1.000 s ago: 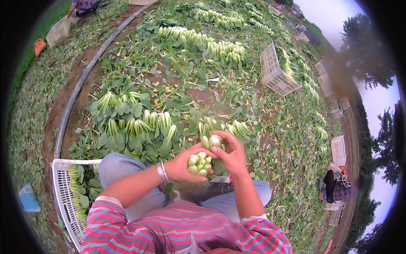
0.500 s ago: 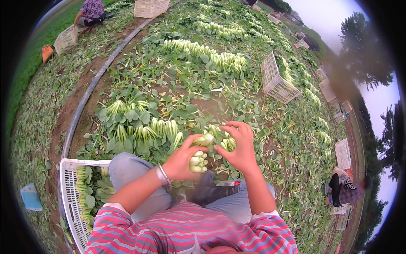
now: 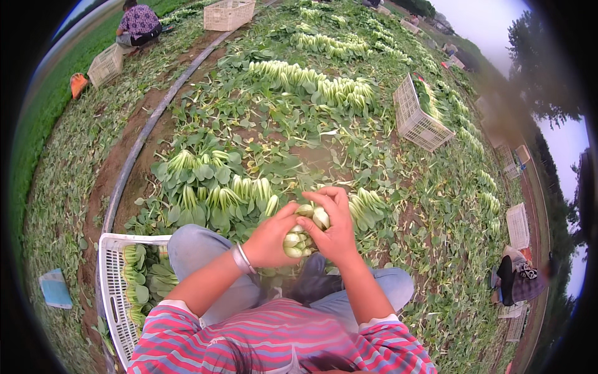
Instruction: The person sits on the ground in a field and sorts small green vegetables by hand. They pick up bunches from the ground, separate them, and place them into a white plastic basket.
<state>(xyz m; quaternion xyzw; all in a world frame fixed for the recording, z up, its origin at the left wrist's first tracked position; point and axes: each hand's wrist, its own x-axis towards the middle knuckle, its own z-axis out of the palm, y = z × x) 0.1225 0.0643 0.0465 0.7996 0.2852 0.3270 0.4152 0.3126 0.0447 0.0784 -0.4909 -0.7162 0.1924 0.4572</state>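
Note:
My left hand (image 3: 270, 242), with a pale band at its wrist, is closed around a bunch of bok choy (image 3: 298, 244), whose pale stem ends face me. Pressed against the top of that bunch is my right hand (image 3: 334, 229), its thumb and fingers closed on more bok choy (image 3: 321, 217). Fingers partly hide the heads where the hands meet. Just beyond, trimmed bok choy (image 3: 221, 196) lies in short rows on the ground to the left. Another small group of bok choy (image 3: 366, 207) rests right of my right hand.
A white plastic crate (image 3: 115, 293) holding bok choy stands beside my left knee. A beige crate (image 3: 422, 128) is tilted ahead on the right. A grey hose (image 3: 149, 124) runs along the left. Loose leaves cover the ground; co-workers (image 3: 138, 23) sit farther off among more crates.
My right hand has moved left and closed on bok choy, bringing it against the bunch in my left hand. The whole view has shifted slightly.

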